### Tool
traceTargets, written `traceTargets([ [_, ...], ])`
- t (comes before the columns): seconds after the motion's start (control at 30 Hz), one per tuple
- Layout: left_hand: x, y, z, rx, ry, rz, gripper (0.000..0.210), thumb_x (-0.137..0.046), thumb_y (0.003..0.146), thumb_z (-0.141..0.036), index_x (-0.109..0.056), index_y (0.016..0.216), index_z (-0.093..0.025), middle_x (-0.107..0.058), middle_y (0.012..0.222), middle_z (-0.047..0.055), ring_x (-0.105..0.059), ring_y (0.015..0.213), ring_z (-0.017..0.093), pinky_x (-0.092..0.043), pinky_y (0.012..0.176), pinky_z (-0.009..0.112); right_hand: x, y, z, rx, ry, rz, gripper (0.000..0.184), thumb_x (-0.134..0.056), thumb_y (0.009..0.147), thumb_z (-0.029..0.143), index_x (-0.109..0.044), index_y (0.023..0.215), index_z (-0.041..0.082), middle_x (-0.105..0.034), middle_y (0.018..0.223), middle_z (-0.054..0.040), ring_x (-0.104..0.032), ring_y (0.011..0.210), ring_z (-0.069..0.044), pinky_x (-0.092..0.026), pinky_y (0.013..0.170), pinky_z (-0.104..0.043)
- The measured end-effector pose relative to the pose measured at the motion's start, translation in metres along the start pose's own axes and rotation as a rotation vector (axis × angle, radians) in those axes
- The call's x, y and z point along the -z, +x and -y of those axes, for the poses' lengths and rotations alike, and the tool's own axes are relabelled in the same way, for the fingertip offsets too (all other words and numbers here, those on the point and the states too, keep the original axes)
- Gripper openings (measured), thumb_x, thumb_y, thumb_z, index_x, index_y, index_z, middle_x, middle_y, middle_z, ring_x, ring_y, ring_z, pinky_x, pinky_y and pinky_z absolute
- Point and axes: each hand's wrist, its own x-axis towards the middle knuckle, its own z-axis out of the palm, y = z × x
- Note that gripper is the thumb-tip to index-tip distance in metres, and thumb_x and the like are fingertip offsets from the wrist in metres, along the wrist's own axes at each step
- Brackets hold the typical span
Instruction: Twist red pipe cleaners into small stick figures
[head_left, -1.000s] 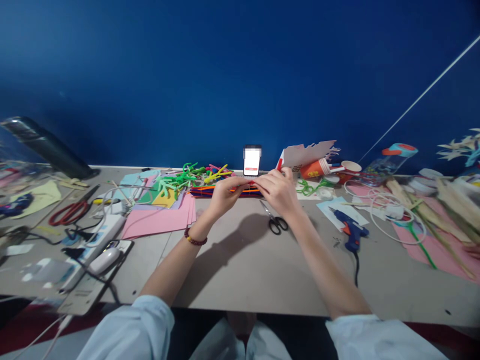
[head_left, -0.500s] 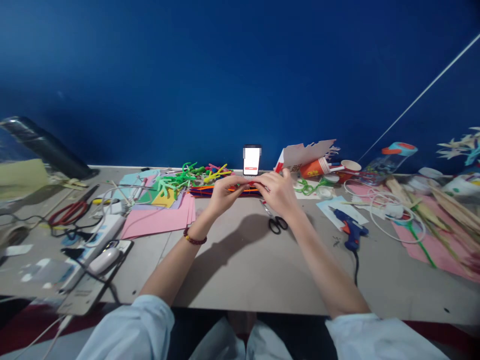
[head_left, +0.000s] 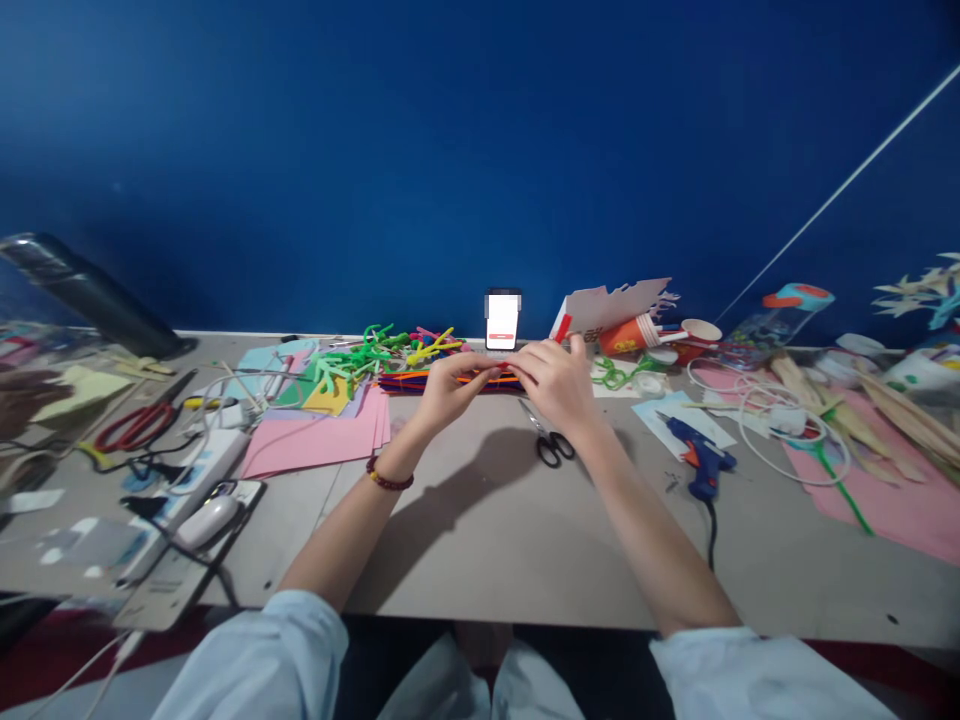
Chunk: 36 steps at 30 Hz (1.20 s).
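My left hand (head_left: 450, 392) and my right hand (head_left: 553, 388) meet above the back of the table, fingers pinched. Between the fingertips is a thin red strip (head_left: 504, 366); its material is too small to make out, and the fingers cover most of it. A red end (head_left: 563, 327) sticks up behind my right hand, tilted; I cannot tell whether it is the same piece. Behind and below the hands lies a bundle of purple, orange and red pipe cleaners (head_left: 405, 382). Black-handled scissors (head_left: 553, 448) rest beside my right wrist.
A lit phone (head_left: 502, 322) stands against the blue wall. Leftward are green pipe cleaners (head_left: 360, 355), pink paper (head_left: 311, 447) and a power strip (head_left: 191, 490). Rightward lie paper cups (head_left: 628, 335), a blue glue gun (head_left: 699, 455) with its cord, and a white cable (head_left: 796, 478).
The red end behind my right hand shows higher and larger. My hands barely moved. At far left, yellow paper has dropped and shifted; at far right, some dried husks have left the pink sheet.
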Motion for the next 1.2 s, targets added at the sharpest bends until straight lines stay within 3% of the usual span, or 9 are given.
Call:
traceTargets([
  [0.4,-0.006,-0.002,-0.005,-0.093,0.115,-0.100,0.021,-0.061,0.083,-0.035,-0.072,0.088,-0.018,-0.073,0.080,0.006,-0.066,0.072,0.015,-0.054,0.064,0.026,-0.002,-0.002,0.007,-0.015,0.006,-0.072,0.028,-0.042,0.094,0.023,-0.067,0.084,0.020,-0.070,0.080,-0.0040,-0.056,0.078,-0.018,-0.024,0.087,-0.039],
  [0.67,-0.001,0.001,0.001,-0.137,0.108,-0.058,0.019,-0.060,0.084,-0.032,-0.072,0.086,-0.018,-0.073,0.082,0.007,-0.067,0.075,0.016,-0.052,0.069,0.027,-0.005,-0.002,0.005,-0.037,0.076,-0.080,0.022,-0.047,0.092,0.024,-0.067,0.085,0.022,-0.071,0.084,-0.0031,-0.058,0.079,-0.019,-0.025,0.084,-0.038],
  [1.2,-0.004,-0.002,0.006,-0.011,-0.025,-0.083,0.023,-0.065,0.078,-0.040,-0.072,0.084,-0.018,-0.072,0.080,0.007,-0.065,0.073,0.016,-0.052,0.061,0.025,-0.004,0.000,0.007,-0.044,0.067,-0.030,0.022,-0.045,0.094,0.026,-0.066,0.085,0.021,-0.071,0.086,-0.0042,-0.060,0.083,-0.020,-0.026,0.081,-0.037],
])
